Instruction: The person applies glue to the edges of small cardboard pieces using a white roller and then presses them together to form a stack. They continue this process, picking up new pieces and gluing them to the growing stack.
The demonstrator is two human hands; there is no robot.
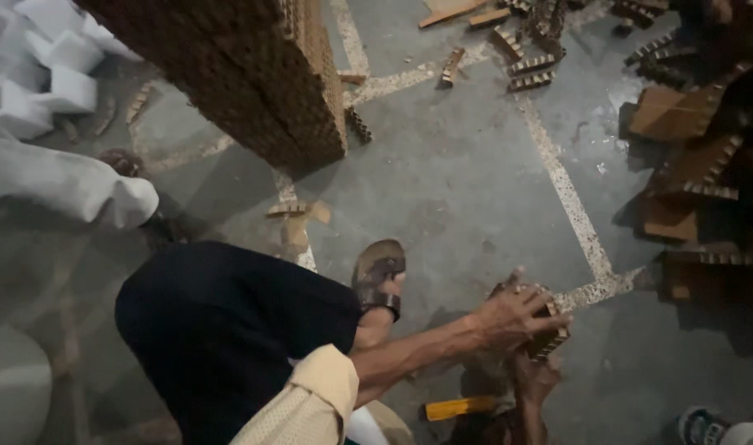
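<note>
My left hand (512,317) reaches out from a beige sleeve and lies spread over the top of a small brown honeycomb cardboard block (549,338) on the grey floor. From underneath, my right hand (534,383) holds the same block at its near side, partly in shadow. A yellow-handled tool (459,406) lies on the floor just left of my right wrist. My leg in dark trousers and my foot in a brown sandal (380,276) are planted left of the block.
A tall stack of brown honeycomb sheets (261,82) stands at the upper left, with white foam blocks (55,74) and a white sack (63,181) beyond it. Brown offcuts are piled along the right (689,165) and scattered at the top (525,62). A shoe (704,426) shows at the bottom right.
</note>
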